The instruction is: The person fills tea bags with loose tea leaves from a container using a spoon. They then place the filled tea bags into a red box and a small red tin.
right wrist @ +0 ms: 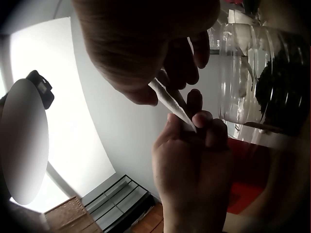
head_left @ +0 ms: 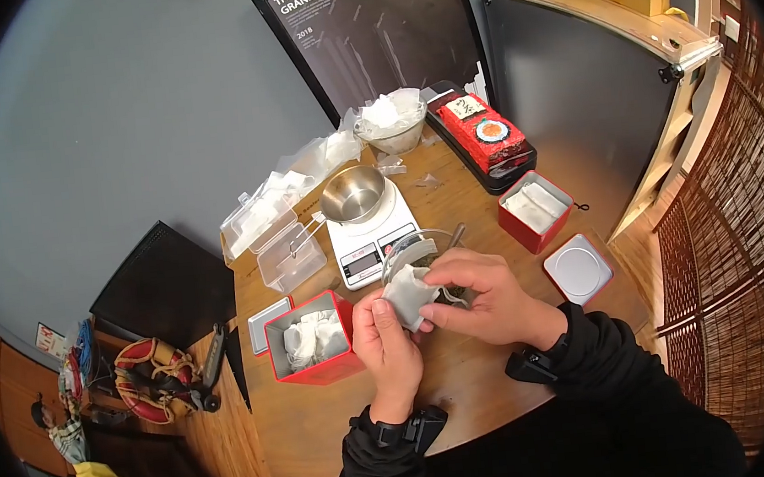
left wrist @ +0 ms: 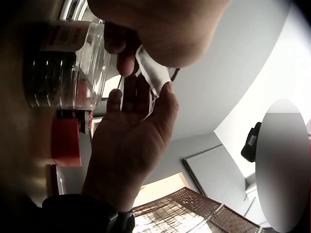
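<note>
Both hands hold a white drawstring tea bag [head_left: 411, 298] between them, above the near part of the table. My left hand [head_left: 388, 353] pinches its left side, thumb on the front face. With thumb and fingers, my right hand [head_left: 494, 301] pinches its right edge; thin strings hang close to those fingers. Just behind the hands is a clear jar [right wrist: 235, 80] with dark leaves inside and a label on its side, partly hidden in the head view. A spoon handle [head_left: 458, 233] sticks up from it. In both wrist views the bag looks flat, its seam edge showing.
An open red tin [head_left: 321, 373] of white bags stands left, another tin [head_left: 527, 232] right, with a lid [head_left: 578, 270] nearby. Behind are a white scale [head_left: 396, 219] bearing a metal pan [head_left: 355, 195], plastic boxes [head_left: 298, 270], a glass bowl [head_left: 395, 138] and a red package [head_left: 471, 112] on a black tray.
</note>
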